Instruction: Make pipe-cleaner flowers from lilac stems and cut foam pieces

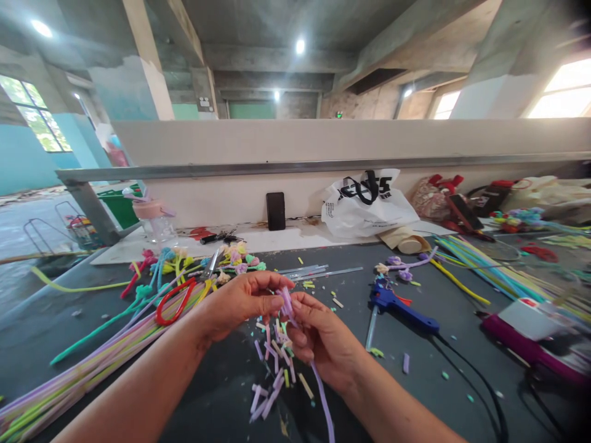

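Both hands meet over the dark table (221,406). Between the fingertips of my left hand (249,301) and my right hand (318,332) is the bunched end of a purple fuzzy stem (322,400). Its tail hangs below my right hand toward the bottom edge. Cut purple, pink and yellow pieces (272,394) lie scattered beneath the hands. Red-handled scissors (175,301) rest on a bundle of long pastel stems (87,375) at the left. To the right lies a blue glue gun (401,307) with a clear stick beside it.
Finished fuzzy flowers (237,258) lie at the back left. Along the rear stand a pink-lidded bottle (154,218), a black phone (276,211) and a white bag (364,206). More stems (494,271) and a purple tool (521,344) with cords occupy the right.
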`<state>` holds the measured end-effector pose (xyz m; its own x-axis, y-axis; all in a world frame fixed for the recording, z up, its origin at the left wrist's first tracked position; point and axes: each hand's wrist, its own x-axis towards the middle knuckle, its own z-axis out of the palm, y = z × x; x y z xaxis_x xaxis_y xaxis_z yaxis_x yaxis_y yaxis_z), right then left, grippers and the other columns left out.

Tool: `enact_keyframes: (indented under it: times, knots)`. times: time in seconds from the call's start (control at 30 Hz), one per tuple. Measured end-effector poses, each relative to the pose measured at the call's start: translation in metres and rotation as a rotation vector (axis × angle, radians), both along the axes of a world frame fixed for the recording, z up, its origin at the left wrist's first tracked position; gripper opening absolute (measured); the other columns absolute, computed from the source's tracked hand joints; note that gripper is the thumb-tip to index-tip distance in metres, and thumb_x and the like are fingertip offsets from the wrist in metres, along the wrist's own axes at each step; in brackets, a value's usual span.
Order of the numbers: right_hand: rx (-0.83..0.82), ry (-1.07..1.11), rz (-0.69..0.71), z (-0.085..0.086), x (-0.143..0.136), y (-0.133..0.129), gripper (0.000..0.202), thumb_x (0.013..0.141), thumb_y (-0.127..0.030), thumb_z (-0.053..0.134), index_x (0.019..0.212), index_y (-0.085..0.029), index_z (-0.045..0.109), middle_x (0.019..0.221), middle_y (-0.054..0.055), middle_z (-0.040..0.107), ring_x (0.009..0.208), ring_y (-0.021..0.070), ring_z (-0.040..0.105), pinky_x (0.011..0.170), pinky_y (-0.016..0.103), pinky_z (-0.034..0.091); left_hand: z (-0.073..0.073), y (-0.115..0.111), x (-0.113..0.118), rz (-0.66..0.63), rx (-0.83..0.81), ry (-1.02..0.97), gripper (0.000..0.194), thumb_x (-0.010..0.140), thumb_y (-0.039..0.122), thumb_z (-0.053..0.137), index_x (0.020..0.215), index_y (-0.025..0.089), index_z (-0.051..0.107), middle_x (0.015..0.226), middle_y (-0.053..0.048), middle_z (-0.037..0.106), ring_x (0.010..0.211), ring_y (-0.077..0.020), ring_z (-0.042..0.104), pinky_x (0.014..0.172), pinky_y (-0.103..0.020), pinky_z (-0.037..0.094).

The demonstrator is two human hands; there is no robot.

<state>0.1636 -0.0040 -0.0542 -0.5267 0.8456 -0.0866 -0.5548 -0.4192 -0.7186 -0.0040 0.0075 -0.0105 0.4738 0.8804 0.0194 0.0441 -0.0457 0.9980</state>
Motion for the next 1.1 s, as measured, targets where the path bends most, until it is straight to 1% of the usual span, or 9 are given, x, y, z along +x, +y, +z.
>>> enact_keyframes:
  times: [0.07, 0.17, 0.33, 0.5, 0.63, 0.73, 0.87, 1.0, 1.1]
  knots:
    - [-0.003, -0.004, -0.001, 0.0, 0.0, 0.0, 0.024, 0.069, -0.028, 0.069, 0.077, -0.02, 0.048, 0.057, -0.007, 0.05, 0.037, 0.002, 0.036, 0.032, 0.014, 0.018, -0.001, 0.0, 0.0, -0.007, 0.0, -0.008, 0.031, 0.071, 0.029, 0.066, 0.099, 0.017, 0.061, 0.08, -0.002, 0.06, 0.059, -0.0081, 0.048, 0.056, -0.021, 0.038]
    - [-0.009, -0.02, 0.001, 0.001, 0.0, -0.001, 0.025, 0.067, -0.028, 0.07, 0.076, -0.02, 0.048, 0.056, -0.007, 0.051, 0.035, 0.0016, 0.034, 0.032, 0.014, 0.017, -0.003, 0.0, 0.002, -0.023, 0.013, -0.02, 0.024, 0.072, 0.03, 0.065, 0.09, 0.016, 0.061, 0.072, 0.0, 0.057, 0.056, -0.0074, 0.045, 0.054, -0.021, 0.036]
    - [-0.006, -0.017, 0.019, 0.001, -0.002, -0.001, 0.024, 0.068, -0.026, 0.069, 0.075, -0.02, 0.047, 0.055, -0.006, 0.054, 0.033, 0.0015, 0.034, 0.032, 0.014, 0.017, -0.007, 0.0, 0.006, 0.008, 0.027, 0.002, 0.016, 0.073, 0.028, 0.063, 0.082, 0.016, 0.058, 0.067, 0.002, 0.056, 0.056, -0.0079, 0.046, 0.056, -0.022, 0.037]
    - [0.022, -0.045, -0.015, 0.001, -0.004, -0.001, 0.021, 0.071, -0.032, 0.064, 0.076, -0.02, 0.048, 0.057, -0.006, 0.056, 0.033, 0.0038, 0.04, 0.03, 0.015, 0.025, -0.006, 0.0, 0.008, 0.039, 0.033, 0.036, 0.016, 0.072, 0.028, 0.062, 0.079, 0.015, 0.057, 0.064, 0.003, 0.054, 0.055, -0.008, 0.046, 0.054, -0.022, 0.036]
    - [0.054, -0.055, -0.062, 0.002, -0.005, -0.001, 0.023, 0.069, -0.032, 0.067, 0.079, -0.02, 0.049, 0.05, -0.008, 0.051, 0.035, 0.0054, 0.043, 0.033, 0.015, 0.033, -0.005, 0.0, 0.009, 0.073, 0.044, 0.051, 0.017, 0.073, 0.031, 0.062, 0.079, 0.015, 0.058, 0.063, 0.004, 0.053, 0.054, -0.0076, 0.045, 0.053, -0.021, 0.034]
    - [0.066, -0.061, -0.105, 0.0, -0.006, -0.001, 0.026, 0.066, -0.03, 0.071, 0.076, -0.02, 0.049, 0.052, -0.008, 0.053, 0.035, 0.0048, 0.043, 0.033, 0.015, 0.033, -0.007, -0.001, 0.01, 0.092, 0.052, 0.059, 0.016, 0.073, 0.03, 0.062, 0.078, 0.015, 0.057, 0.062, 0.004, 0.052, 0.056, -0.0077, 0.046, 0.054, -0.02, 0.033]
    - [0.075, -0.062, -0.11, -0.003, -0.007, -0.001, 0.023, 0.067, -0.028, 0.07, 0.074, -0.019, 0.05, 0.051, -0.008, 0.052, 0.035, 0.0047, 0.043, 0.033, 0.015, 0.033, -0.009, -0.001, 0.013, 0.126, 0.079, 0.065, 0.015, 0.073, 0.028, 0.062, 0.076, 0.015, 0.057, 0.061, 0.005, 0.051, 0.056, -0.0074, 0.045, 0.053, -0.02, 0.033]
    - [0.017, -0.082, -0.102, -0.001, -0.005, 0.002, 0.021, 0.068, -0.027, 0.069, 0.074, -0.019, 0.05, 0.048, -0.008, 0.048, 0.034, 0.0043, 0.041, 0.033, 0.015, 0.032, -0.01, -0.002, 0.018, 0.147, 0.084, 0.007, 0.018, 0.073, 0.029, 0.063, 0.082, 0.014, 0.059, 0.069, 0.002, 0.053, 0.059, -0.0077, 0.047, 0.056, -0.021, 0.036]
    - [-0.022, -0.065, -0.109, 0.001, -0.001, 0.008, 0.021, 0.067, -0.025, 0.069, 0.076, -0.019, 0.05, 0.053, -0.007, 0.051, 0.035, 0.0039, 0.041, 0.033, 0.015, 0.031, -0.017, -0.003, 0.025, 0.21, 0.013, -0.186, 0.033, 0.069, 0.028, 0.068, 0.097, 0.015, 0.057, 0.086, -0.001, 0.055, 0.064, -0.008, 0.049, 0.059, -0.022, 0.039]
